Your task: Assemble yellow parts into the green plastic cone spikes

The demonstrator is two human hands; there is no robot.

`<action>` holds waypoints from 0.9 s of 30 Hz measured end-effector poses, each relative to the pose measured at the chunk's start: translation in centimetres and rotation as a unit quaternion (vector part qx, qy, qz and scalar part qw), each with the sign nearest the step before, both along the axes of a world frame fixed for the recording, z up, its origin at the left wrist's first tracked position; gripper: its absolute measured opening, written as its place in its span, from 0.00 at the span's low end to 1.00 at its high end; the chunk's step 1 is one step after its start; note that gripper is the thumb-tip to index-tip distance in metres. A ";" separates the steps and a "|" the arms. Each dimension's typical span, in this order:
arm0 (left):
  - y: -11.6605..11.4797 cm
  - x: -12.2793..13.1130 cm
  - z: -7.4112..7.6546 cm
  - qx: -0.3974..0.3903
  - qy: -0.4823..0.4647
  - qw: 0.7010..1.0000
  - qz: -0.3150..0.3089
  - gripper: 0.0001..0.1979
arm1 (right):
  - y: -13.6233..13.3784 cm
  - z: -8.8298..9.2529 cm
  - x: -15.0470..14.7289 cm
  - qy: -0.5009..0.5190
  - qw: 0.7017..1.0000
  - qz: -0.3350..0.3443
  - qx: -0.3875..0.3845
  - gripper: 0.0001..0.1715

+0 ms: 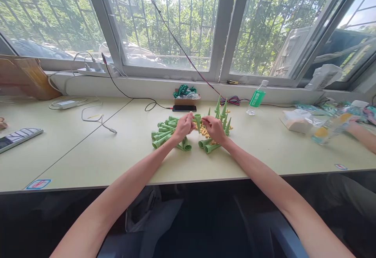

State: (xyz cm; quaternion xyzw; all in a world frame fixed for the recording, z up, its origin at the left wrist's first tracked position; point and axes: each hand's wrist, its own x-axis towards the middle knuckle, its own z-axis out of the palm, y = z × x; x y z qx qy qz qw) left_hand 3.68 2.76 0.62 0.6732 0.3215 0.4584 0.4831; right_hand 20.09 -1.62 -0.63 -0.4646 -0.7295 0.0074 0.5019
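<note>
Right of green cones [224, 111] stands an illegibly labelled bottle [256, 98].

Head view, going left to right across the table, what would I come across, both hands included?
Dark-screened device, white adapter, left hand, downward-pointing green cone, right hand, green-labelled bottle, white packet.

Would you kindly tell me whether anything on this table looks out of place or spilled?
Nothing looks clearly spilled or damaged. One mildly untidy thing: at left on the table, the pale cable's free end lies unconnected. The small yellow pieces are loose but mostly heaped together.
</note>
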 end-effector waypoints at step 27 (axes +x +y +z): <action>-0.4 -0.3 0.1 -0.009 -0.024 0.999 -0.039 0.21 | 0.2 -0.7 0.3 -0.037 0.999 0.020 -0.028 0.12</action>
